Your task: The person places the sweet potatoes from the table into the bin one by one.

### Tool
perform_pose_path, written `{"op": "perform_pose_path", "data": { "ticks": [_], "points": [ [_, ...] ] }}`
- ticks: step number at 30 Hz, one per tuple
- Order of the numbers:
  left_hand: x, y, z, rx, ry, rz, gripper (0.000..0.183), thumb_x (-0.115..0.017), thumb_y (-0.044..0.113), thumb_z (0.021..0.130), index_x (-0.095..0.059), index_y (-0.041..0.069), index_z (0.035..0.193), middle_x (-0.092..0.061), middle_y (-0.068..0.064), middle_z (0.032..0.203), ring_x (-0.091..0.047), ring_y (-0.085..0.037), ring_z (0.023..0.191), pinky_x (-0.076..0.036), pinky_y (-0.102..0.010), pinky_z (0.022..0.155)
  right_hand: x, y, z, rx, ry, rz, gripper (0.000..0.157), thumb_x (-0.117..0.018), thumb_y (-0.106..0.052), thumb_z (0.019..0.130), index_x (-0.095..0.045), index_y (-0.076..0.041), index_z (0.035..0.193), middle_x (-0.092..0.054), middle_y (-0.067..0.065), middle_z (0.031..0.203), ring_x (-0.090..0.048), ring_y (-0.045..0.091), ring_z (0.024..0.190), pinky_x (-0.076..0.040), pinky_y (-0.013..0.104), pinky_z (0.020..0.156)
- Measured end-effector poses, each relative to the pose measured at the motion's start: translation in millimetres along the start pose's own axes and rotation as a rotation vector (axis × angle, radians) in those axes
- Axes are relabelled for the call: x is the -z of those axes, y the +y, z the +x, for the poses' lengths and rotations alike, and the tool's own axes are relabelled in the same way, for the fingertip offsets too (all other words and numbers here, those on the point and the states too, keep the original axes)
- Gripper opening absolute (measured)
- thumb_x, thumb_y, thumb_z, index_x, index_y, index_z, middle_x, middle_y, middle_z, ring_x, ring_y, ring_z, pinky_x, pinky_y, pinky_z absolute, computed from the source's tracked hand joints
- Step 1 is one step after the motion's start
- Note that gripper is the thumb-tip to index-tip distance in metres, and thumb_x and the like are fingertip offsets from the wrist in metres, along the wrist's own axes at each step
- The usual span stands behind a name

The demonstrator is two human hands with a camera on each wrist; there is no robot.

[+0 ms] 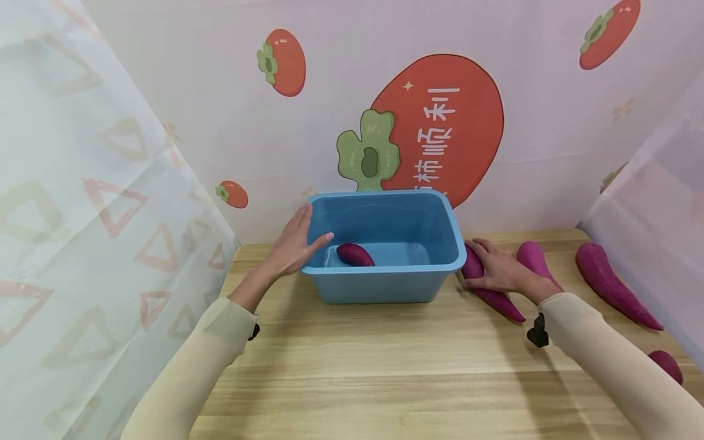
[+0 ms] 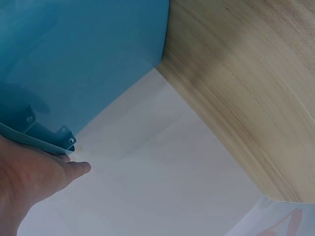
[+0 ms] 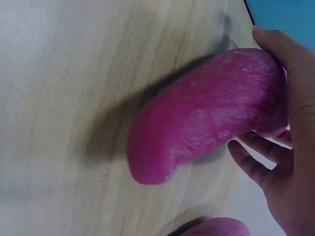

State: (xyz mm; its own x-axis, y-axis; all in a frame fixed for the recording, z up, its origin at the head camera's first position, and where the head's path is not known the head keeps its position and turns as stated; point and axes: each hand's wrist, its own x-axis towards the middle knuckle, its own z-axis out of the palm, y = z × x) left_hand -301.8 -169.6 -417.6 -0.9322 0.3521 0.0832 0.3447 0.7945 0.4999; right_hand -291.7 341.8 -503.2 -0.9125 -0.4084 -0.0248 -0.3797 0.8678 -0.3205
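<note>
- right hand: clamped round the thick far end of a purple sweet potato, just right of the blue tub; whether the root bears on the table cannot be told.
- left hand: well apart from the right, fingers straight at the tub's left rim — apparently steadying it.
- handling: keep thumb and fingers on opposite sides of the thick end; the thin near end may swing and should clear the tub's right rim.
- left-hand pressure: keep light, or the tub may slide.
- tub contents: one small root, on the floor, near side, left of centre.
</note>
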Motion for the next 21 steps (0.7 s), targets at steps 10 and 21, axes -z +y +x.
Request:
{"op": "perform_pose_path", "data": {
  "ticks": [10,21],
  "points": [
    [0.9,0.1,-0.8,-0.002,0.001,-0.015,0.105,-0.043,0.071,0.102,0.002,0.006,0.170,0.001,-0.013,0.179,0.001,-0.035,0.165,-0.008,-0.062,0.130,-11.8,5,1,0.022,0.062,0.041,0.108,-0.085,-0.048,0.084,-0.028,0.000,0.162,-0.031,0.032,0.160,-0.058,0.054,0.121,-0.059,0.066,0.090],
    [-0.1,0.6,0.2,0.004,0.000,-0.016,0.104,-0.042,0.072,0.102,0.002,0.006,0.170,0.001,-0.013,0.179,0.000,-0.035,0.165,-0.008,-0.063,0.130,-15.6,6,2,0.002,0.080,0.061,0.109,-0.086,-0.044,0.083,-0.028,0.002,0.163,-0.030,0.034,0.161,-0.057,0.058,0.124,-0.054,0.070,0.096]
  ]
}}
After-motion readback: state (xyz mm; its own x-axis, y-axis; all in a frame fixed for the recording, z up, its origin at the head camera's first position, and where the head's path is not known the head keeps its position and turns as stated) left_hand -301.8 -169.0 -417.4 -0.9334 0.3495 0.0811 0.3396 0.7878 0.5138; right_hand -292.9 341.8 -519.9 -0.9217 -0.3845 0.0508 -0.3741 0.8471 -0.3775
